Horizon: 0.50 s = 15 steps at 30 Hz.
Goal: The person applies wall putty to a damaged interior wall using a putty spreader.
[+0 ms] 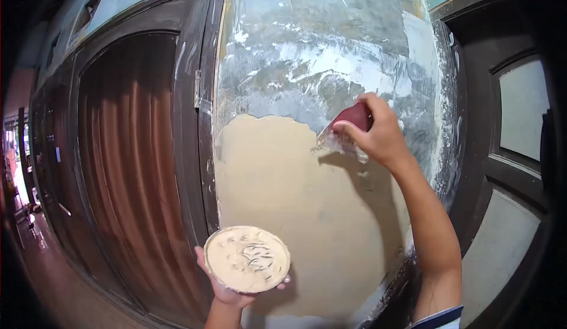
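Plainly, a dark red scraper [354,116] is pinched between the thumb and fingers of the right hand [385,137], its paste-smeared edge turned toward eight o'clock and apparently meeting the wall [354,45] at the border of the beige coat [283,181]. That coat is spread from seven to nine o'clock of the hand; rough grey with white smears is seen toward twelve. At seven to eight o'clock, a round dish [288,255] of beige paste [236,267] is cradled from beneath by the left hand [227,293], whose digits are spread around its edge. Farther out, a curtained door [192,152] is seen at nine o'clock and a panelled door [525,113] at three. For an even layer, the edge is probably best kept at a low, steady angle, lapped slightly over the beige border and pressed evenly, with small loads carried and the dish held close.
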Motion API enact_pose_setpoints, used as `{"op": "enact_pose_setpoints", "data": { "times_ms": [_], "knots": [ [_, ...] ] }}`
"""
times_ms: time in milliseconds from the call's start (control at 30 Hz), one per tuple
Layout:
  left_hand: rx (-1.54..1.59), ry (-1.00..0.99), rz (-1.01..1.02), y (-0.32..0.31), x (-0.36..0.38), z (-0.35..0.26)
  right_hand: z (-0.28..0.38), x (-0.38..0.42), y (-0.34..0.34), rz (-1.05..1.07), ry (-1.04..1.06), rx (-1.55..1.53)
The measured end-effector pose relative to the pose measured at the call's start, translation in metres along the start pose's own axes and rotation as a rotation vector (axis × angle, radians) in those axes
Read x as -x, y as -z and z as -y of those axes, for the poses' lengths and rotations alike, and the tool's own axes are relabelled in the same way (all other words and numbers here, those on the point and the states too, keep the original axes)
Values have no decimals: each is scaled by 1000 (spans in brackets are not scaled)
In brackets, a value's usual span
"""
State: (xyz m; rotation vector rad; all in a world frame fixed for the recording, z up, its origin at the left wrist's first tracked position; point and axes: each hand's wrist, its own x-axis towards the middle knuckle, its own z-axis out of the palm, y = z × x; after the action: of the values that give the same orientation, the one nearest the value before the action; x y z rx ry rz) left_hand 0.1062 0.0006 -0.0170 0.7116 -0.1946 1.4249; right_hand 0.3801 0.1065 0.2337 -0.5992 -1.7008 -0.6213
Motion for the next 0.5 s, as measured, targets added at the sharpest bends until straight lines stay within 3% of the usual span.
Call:
{"op": "enact_pose_setpoints", "data": {
  "times_ms": [33, 100, 267, 333, 433, 500],
  "knots": [
    [-10, 3, 3, 1, 1, -4, -4, 1, -6, -10, -4, -2],
    [-67, -24, 19, 6, 5, -12, -10, 3, -18, 76, 74, 283],
    [-81, -31, 11, 13, 8, -25, -15, -11, -15, 6, -55, 152],
    [-68, -32, -5, 11, 9, -25, -9, 0, -22, 38, 112, 270],
    [-68, -52, 7, 14, 9, -27, -8, -2, -29, 86, 159, 359],
    [-3, -1, 98, 22, 9, -28, -11, -15, -23, -13, 118, 390]
  ]
}}
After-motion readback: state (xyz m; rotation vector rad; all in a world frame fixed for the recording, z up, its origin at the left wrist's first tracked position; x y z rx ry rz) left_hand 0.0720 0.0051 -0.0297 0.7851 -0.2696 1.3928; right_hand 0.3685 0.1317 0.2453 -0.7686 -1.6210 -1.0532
